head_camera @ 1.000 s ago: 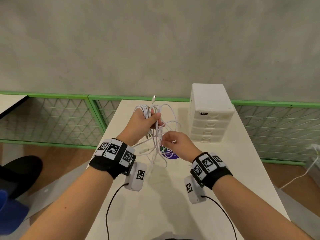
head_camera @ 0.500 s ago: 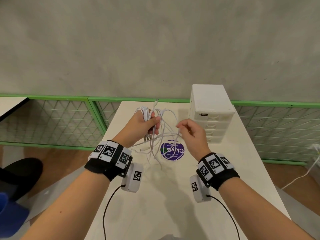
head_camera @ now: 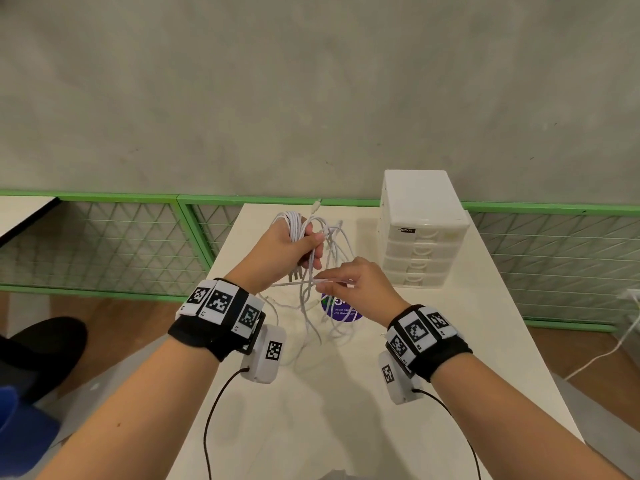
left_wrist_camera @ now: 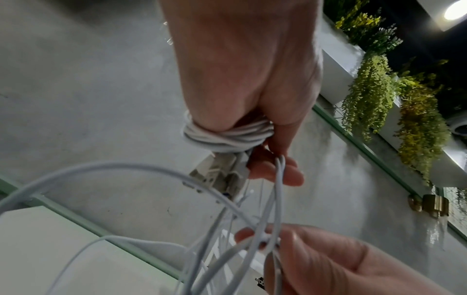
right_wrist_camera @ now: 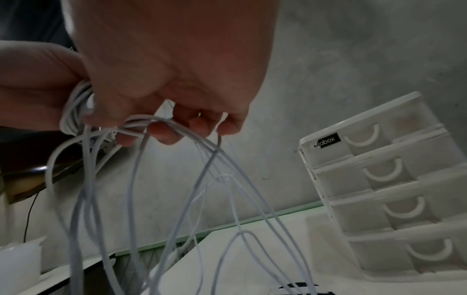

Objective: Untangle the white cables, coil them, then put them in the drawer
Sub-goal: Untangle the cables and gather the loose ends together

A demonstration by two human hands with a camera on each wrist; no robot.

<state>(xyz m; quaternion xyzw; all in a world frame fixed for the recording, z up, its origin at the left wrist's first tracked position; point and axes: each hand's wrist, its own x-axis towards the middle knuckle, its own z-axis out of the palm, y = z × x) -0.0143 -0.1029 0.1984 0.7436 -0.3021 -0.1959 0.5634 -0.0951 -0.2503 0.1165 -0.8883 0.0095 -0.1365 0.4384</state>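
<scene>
My left hand [head_camera: 294, 251] is raised above the table and grips a bundle of white cables [head_camera: 294, 223], several turns wrapped across the fingers [left_wrist_camera: 227, 137]. Plug ends [left_wrist_camera: 222, 173] hang below the fist. Loose loops [head_camera: 311, 313] dangle down to the tabletop. My right hand [head_camera: 353, 285] is just below and right of the left, pinching a strand of the white cables [right_wrist_camera: 141, 119] between thumb and fingers. The white drawer unit [head_camera: 422, 233] stands at the table's far right with its drawers closed [right_wrist_camera: 379, 179].
The white table [head_camera: 346, 410] runs away from me, with a purple round sticker [head_camera: 341, 311] under the dangling loops. A green mesh fence [head_camera: 104, 244] lines the concrete wall behind. Another table edge [head_camera: 20, 209] shows at far left. A white cord [head_camera: 602, 351] trails over the floor at right.
My right hand came back down and left from beside the drawer unit to just under the left hand, still pinching a strand. The left hand kept its grip on the bundle.
</scene>
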